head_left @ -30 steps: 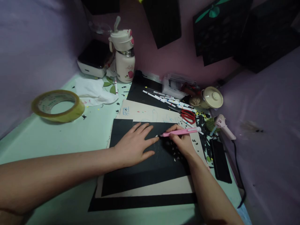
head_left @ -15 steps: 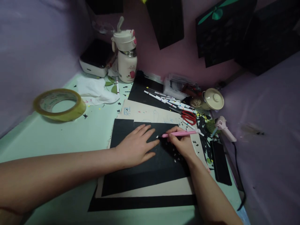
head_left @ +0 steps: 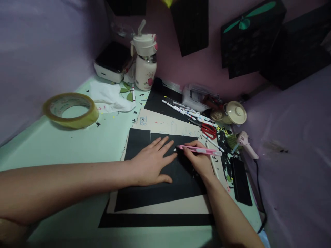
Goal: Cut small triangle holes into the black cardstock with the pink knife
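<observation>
My left hand (head_left: 152, 162) lies flat with its fingers spread on a sheet of black paper (head_left: 144, 198), pressing it down. In my right hand (head_left: 200, 160) is a slim pink craft knife (head_left: 201, 150), held like a pen and slanting left. Its dark tip meets the paper just right of my left fingertips, beside a small white triangular opening (head_left: 175, 150). More small cut-out shapes show in the paper near my right wrist, partly hidden by that hand. Beneath the black paper is a pale drawn-on board (head_left: 162, 119), with another black sheet (head_left: 155, 220) under it.
A wide tape roll (head_left: 71, 110) lies at left. Behind stand a white bottle (head_left: 145, 69) and a white box (head_left: 111, 65). At right are several markers (head_left: 188, 110), red-handled scissors (head_left: 208, 131), black scraps, a lidded jar (head_left: 236, 112), a pink glue gun (head_left: 245, 143) and a phone (head_left: 241, 181).
The pink craft knife has rolled and tilted a little in my right hand, its tip still by the triangular opening. My left hand stays flat. The whole view has shifted slightly.
</observation>
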Tool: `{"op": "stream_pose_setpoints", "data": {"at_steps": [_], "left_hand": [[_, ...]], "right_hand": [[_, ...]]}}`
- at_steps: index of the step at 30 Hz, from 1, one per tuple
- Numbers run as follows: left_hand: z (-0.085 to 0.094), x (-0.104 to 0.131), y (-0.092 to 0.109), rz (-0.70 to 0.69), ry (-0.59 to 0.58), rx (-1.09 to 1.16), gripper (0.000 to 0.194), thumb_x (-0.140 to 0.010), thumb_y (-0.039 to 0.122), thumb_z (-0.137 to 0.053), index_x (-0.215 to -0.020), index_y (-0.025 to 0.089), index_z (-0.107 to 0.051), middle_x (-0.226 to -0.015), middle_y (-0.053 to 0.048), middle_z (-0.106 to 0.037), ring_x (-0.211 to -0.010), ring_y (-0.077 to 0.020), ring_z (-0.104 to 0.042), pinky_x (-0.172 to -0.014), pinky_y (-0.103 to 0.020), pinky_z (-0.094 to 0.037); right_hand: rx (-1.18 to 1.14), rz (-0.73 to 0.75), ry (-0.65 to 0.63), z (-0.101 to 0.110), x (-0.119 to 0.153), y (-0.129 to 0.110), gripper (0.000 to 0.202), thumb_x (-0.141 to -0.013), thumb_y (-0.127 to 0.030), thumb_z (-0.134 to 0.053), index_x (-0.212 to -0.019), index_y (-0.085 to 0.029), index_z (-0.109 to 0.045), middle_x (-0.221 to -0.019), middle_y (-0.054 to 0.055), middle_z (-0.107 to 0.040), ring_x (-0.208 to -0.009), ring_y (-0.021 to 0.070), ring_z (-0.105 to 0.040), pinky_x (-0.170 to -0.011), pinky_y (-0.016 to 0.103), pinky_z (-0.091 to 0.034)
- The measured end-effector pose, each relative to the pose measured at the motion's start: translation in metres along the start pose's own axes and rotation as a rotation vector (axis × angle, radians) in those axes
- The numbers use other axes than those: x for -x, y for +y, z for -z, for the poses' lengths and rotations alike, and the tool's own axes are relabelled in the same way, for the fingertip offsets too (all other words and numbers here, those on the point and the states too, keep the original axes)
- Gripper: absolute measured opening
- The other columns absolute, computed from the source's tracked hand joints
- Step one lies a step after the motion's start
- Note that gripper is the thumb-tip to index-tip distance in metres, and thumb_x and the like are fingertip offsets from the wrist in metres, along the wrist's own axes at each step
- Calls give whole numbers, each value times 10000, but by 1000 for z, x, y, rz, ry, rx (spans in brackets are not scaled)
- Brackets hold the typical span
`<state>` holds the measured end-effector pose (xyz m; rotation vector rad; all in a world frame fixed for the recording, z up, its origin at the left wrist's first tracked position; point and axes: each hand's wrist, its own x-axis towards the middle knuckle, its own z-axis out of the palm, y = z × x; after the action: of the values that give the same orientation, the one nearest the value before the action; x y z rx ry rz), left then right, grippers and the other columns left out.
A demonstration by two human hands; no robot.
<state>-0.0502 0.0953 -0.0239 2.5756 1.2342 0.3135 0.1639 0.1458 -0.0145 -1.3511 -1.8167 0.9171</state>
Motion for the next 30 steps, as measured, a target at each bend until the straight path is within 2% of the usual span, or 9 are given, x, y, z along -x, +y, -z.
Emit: {"op": "stream_pose_setpoints", "data": {"at_steps": [5, 9, 30], "left_hand": [[-4, 1, 0, -1, 19, -3, 804, -810, 738, -441, -1440, 240, -391, -1588, -147, -168, -1460, -365, -95, -1159, -502, -132], [-3, 0, 0, 1, 2, 4, 795, -815, 723, -449, -1438, 232, -393, -1582, -168, -171, -1457, -379, -91, -1156, -511, -127], [-3, 0, 0, 9, -2, 9, 789, -814, 718, -454, -1440, 242, -386, -1582, -168, -170, -1458, -379, -78, -1155, -516, -128]], "right_hand": [[78, 101, 15, -1, 2, 6, 104, -821, -238, -601, -721, -213, -588, -667, -14, -636, -599, 141, -571, -561, 248, -431], [88, 129, -11, -1, 2, 6, 112, -830, -227, -582, -718, -213, -579, -655, -19, -627, -585, 136, -561, -559, 250, -423], [79, 88, -60, 0, 2, 6, 152, -828, -255, -562, -682, -219, -548, -617, -29, -572, -563, 134, -522, -542, 249, -391]]}}
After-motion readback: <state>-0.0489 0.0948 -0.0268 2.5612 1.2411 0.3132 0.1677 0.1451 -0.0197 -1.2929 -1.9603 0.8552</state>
